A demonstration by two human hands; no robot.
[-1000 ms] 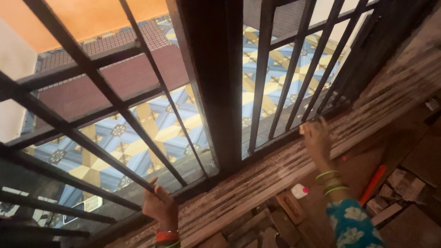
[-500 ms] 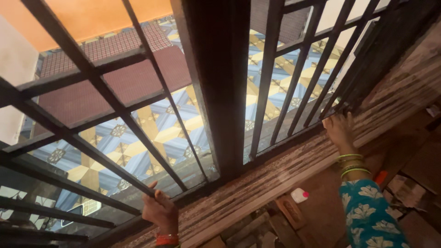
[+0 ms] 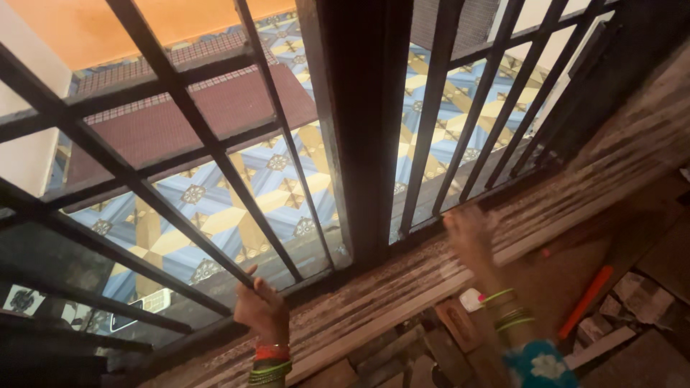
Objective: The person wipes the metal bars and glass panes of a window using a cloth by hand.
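Observation:
A dark metal grille [image 3: 215, 172] with slanted bars and a thick central post [image 3: 359, 129] stands on a streaked stone sill [image 3: 388, 287]. My left hand [image 3: 262, 309], with red and green bangles at the wrist, grips the foot of one slanted bar. My right hand [image 3: 471, 237] is blurred. It lies flat with fingers apart on the sill, just right of the post below the upright bars, and nothing shows in it. Green bangles and a teal flowered sleeve [image 3: 539, 363] follow behind it.
Beyond the bars lie a blue and yellow patterned tile floor [image 3: 215, 215] and a maroon mat [image 3: 165, 129]. On my side, below the sill, are broken bricks [image 3: 453, 323], an orange stick [image 3: 586, 302] and a small white object [image 3: 471, 298].
My right hand has slid left along the sill from the far right bars back toward the central post. My left hand has kept its grip on the same bar.

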